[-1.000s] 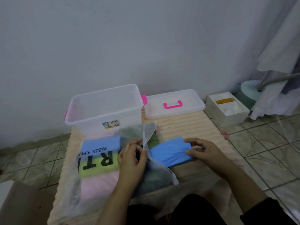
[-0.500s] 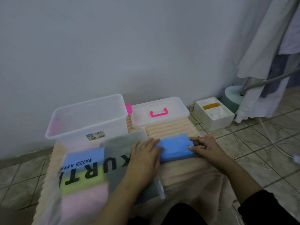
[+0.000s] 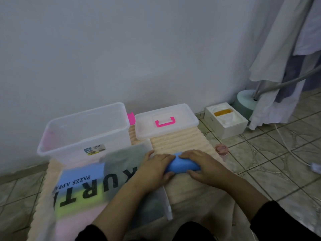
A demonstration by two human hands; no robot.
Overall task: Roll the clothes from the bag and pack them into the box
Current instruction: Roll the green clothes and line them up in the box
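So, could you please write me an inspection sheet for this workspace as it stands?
Surface: ribbed peach mat on a tiled floor.
Job's things: blue garment rolled on the mat; printed bag lying flat; clear box open, its lid beside it.
Clutter: small pink cup; white carton.
Hands: left hand and right hand curled round the roll.
Cables: white cord on the tiles.
Surroundings: plain wall; hanging clothes.

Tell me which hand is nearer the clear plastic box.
Left. The left hand grips the blue cloth roll just in front of the clear plastic box; the right hand holds the roll's far end, farther right.
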